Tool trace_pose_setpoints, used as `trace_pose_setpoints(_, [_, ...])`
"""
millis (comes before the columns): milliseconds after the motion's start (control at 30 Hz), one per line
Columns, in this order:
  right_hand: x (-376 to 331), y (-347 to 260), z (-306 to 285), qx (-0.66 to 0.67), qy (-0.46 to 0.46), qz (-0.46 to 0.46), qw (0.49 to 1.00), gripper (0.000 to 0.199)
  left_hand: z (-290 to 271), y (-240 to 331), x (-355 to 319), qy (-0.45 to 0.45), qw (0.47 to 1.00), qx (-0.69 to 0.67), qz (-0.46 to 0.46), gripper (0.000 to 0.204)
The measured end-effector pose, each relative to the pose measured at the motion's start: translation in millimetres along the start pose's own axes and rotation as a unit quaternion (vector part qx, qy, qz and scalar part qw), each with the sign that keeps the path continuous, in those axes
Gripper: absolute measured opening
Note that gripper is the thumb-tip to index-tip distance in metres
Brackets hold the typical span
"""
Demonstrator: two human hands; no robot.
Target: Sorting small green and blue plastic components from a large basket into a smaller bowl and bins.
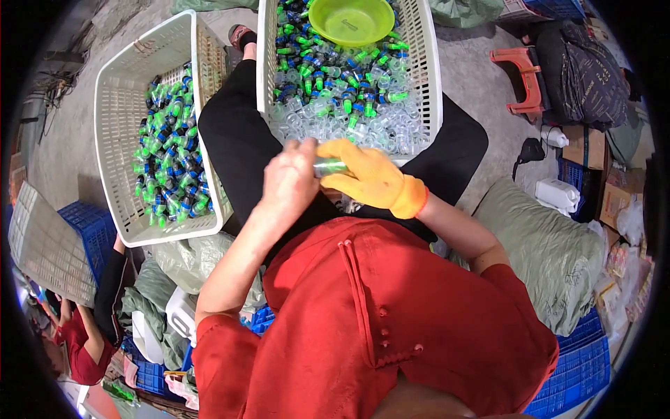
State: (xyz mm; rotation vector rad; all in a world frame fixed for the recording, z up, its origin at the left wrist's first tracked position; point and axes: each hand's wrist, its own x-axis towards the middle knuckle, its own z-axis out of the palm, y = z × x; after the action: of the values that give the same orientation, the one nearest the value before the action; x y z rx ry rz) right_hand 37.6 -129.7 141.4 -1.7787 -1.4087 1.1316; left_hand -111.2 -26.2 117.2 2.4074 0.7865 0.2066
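Observation:
My bare left hand (289, 178) and my right hand (370, 174), in a yellow-orange knitted glove, meet above my lap. Between them is a small clear-and-green plastic piece (329, 166), slightly blurred, with fingers of both hands closed around its ends. Just beyond my hands, a white slatted crate (264, 63) stands between my knees. It holds many clear plastic cups (349, 122) at its near end and green, blue and black capped pieces (356, 77) farther back. A lime-green bowl (352, 21) rests on top of them.
At my left, another white crate (112, 140) contains many green-and-blue pieces (171, 146). An orange stool (523, 80) and a dark bag (579, 73) are at the right. A stuffed grey-green sack (537, 251) lies by my right elbow. Another person (87, 342) is at lower left.

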Motion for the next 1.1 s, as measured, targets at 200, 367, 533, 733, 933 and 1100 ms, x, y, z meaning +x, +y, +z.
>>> trace_pose_setpoints(200, [64.3, 112.2, -51.7, -0.132, 0.162, -0.032, 0.977, 0.042, -112.6, -104.0, -24.1, 0.083, 0.951, 0.117, -0.274, 0.047])
trace_pose_setpoints(367, [124.9, 210.6, -59.5, -0.227, 0.125, 0.028, 0.965, 0.037, -98.2, -143.6, -10.1, 0.138, 0.957, 0.194, -0.164, 0.050])
trace_pose_setpoints(533, [174.8, 250.6, -34.2, -0.355, 0.112, 0.050, 0.927, 0.031, 17.8, -69.7, 152.7, -0.045, 0.988, -0.096, -0.109, 0.018])
trace_pose_setpoints(733, [197.6, 228.2, -21.5, -0.481, 0.008, 0.056, 0.875, 0.029, 188.4, -152.1, 252.7, 0.123, 0.983, 0.130, 0.037, 0.025])
trace_pose_setpoints(933, [174.4, 222.5, -41.0, -0.274, 0.116, 0.061, 0.953, 0.031, 134.3, -115.5, 237.6, -0.015, 0.991, 0.070, -0.113, 0.037])
trace_pose_setpoints(1100, [122.4, 164.8, -53.7, 0.141, 0.235, 0.074, 0.959, 0.037, 77.3, -78.8, 164.9, 0.021, 0.774, -0.544, -0.325, 0.034])
